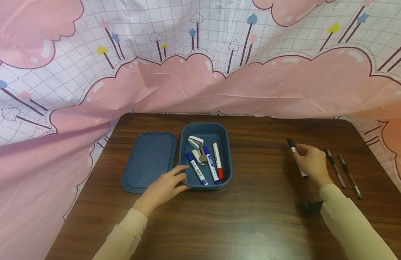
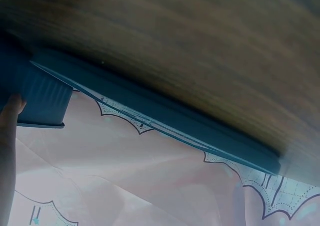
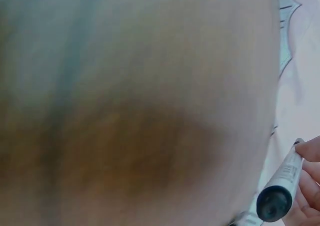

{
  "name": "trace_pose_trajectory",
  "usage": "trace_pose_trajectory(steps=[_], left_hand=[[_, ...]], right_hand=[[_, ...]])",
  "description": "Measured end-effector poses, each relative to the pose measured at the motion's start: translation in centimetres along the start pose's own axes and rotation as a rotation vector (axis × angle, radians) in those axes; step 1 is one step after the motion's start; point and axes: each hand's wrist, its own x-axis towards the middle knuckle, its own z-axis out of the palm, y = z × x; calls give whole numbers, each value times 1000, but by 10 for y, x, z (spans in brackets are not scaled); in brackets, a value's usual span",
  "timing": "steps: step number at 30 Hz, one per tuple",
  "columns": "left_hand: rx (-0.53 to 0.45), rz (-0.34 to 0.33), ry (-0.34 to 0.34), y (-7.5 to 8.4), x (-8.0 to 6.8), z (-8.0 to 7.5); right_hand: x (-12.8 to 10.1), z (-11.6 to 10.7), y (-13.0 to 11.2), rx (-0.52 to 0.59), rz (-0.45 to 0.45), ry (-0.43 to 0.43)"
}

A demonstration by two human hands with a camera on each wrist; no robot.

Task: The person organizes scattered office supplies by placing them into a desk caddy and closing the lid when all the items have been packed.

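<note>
A blue-grey plastic box stands at the middle of the table. Inside lie a white stapler, two blue-capped markers and a red-capped marker. My left hand rests its fingertips at the box's near left rim, and one finger shows against its outer wall in the left wrist view. Over to the right, my right hand pinches a black-capped white marker between thumb and fingers. That marker slants above the table in the head view, dark end away from me.
Left of the box lies its flat blue-grey lid. Two dark clear-barrelled pens are on the table right of my right hand. A small black object sits by the right sleeve. A patterned pink cloth hangs behind the table.
</note>
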Motion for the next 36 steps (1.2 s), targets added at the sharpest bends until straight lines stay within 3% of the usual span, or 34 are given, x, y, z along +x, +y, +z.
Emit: trace_pose_trajectory(steps=[14, 36], left_hand=[[-3, -12, -6, 1, -1, -2], [-19, -14, -22, 1, 1, -2]], right_hand=[[33, -7, -81, 98, -149, 66], [52, 9, -179, 228, -286, 57]])
